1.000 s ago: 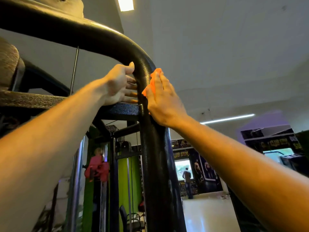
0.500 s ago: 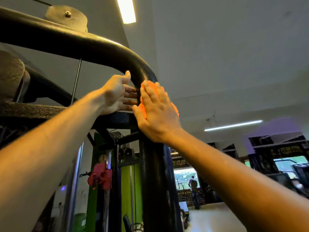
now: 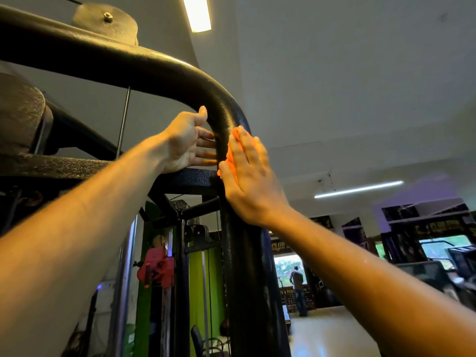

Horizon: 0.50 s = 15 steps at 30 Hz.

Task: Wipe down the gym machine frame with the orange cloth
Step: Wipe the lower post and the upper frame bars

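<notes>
Orange cloth [image 3: 230, 157] pressed flat-fingered by right hand [image 3: 251, 181] against curved black textured steel frame tube [image 3: 226, 117]; left hand [image 3: 189, 143] fingers straight, touching tube's inner side.

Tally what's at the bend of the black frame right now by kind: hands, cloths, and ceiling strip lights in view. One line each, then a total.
Hands: 2, left hand and right hand, both on the black frame
Orange cloth: 1, under the right hand
Ceiling strip lights: 2, overhead light and far light
Total: 5
</notes>
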### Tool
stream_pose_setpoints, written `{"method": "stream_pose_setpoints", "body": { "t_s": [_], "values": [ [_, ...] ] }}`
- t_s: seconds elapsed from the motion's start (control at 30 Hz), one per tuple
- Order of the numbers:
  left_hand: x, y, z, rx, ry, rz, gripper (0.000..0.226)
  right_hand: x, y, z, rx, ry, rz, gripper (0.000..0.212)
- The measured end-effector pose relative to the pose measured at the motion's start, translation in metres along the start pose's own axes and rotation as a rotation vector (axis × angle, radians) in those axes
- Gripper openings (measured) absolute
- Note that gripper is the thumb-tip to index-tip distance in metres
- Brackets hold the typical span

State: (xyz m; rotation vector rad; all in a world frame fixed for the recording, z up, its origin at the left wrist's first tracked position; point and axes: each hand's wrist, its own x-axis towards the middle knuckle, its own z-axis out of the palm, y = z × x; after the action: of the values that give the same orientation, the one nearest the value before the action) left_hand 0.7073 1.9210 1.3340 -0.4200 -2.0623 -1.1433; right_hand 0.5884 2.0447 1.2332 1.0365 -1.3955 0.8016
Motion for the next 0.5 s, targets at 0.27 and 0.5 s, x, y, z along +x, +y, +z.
{"method": "stream_pose_setpoints", "body": {
  "t_s": [0.27,0.5],
  "values": [
    [-0.005,0.004,0.002,0.062,-0.017,-0.002,0.070,0.035,-0.007,-0.002,0.013,0.012,0.100,0.067],
    [-0.018,-0.001,0.029,0.224,0.035,0.124,0.073,-0.048,-0.008,-0.003,-0.018,-0.059,0.067,0.069]
  ]
}}
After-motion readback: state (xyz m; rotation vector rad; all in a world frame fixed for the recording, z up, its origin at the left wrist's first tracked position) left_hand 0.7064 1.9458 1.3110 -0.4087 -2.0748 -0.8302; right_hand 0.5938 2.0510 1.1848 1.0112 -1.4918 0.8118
